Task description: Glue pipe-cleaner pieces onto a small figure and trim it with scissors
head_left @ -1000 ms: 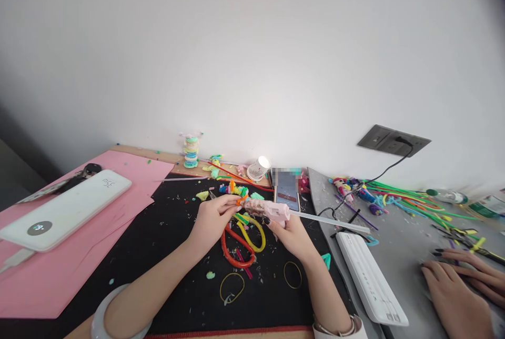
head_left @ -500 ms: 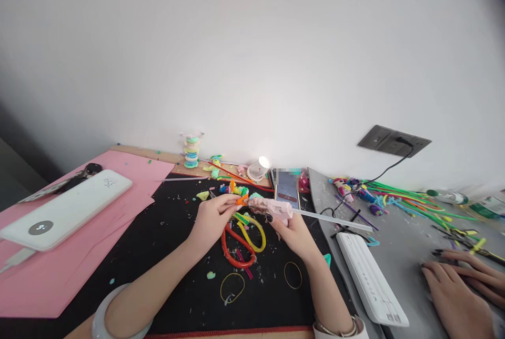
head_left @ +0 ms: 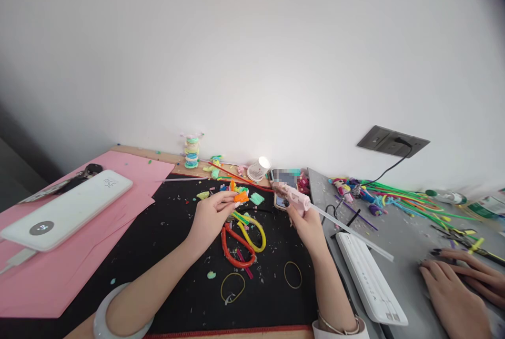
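Observation:
Between the fingertips of my left hand (head_left: 215, 215) is a small orange fuzzy piece (head_left: 241, 197), like bent pipe cleaner. My right hand (head_left: 305, 223) grips a pink glue gun (head_left: 294, 197), and a long clear glue stick (head_left: 351, 231) sticks out of its back. The gun's nozzle end points left, apart from the orange piece, in front of a phone (head_left: 281, 201). Scissors with red and yellow handles (head_left: 252, 233) lie below my hands on the black mat (head_left: 177, 286). Bits of coloured fuzz, among them a mint piece (head_left: 257, 199), lie close by.
A white power bank (head_left: 67, 212) rests on pink paper (head_left: 130, 191) at left; another power bank (head_left: 371, 278) lies at right. A paper cup (head_left: 259, 169) and striped fuzzy figure (head_left: 191, 152) stand by the wall. Another person's hands (head_left: 453, 291) rest near green pipe cleaners (head_left: 414, 207).
My right hand has moved the glue gun right, away from the orange piece, and its glue stick now slants further down. My left hand stays nearly in place with the orange piece.

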`<state>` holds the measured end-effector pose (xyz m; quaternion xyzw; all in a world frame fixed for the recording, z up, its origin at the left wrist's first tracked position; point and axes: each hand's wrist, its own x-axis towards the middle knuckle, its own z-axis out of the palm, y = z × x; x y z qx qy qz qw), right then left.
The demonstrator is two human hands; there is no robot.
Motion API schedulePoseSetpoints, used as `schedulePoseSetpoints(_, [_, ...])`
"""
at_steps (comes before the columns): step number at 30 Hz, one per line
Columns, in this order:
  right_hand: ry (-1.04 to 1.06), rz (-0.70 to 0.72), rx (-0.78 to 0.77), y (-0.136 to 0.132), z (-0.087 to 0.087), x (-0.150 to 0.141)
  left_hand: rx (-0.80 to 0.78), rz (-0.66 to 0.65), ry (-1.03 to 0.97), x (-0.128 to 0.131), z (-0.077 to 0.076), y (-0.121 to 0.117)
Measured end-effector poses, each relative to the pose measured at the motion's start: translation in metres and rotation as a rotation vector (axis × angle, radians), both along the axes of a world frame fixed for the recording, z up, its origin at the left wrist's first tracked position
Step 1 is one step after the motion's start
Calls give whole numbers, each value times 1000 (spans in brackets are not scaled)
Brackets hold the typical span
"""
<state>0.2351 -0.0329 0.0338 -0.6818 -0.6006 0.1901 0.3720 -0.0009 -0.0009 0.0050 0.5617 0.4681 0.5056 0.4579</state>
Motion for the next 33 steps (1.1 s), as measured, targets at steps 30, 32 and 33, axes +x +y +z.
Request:
schedulePoseSetpoints(30, [-437,-562,234,5,-8,38,-105,-123,-140,1,9,-2])
schedulePoseSetpoints(32, [-359,-486,386,4,-5,31,-108,-145,-126,1,10,-3])
schedulePoseSetpoints(33, [-315,-432,436,4,-4,25,-109,-159,-119,1,10,-3])
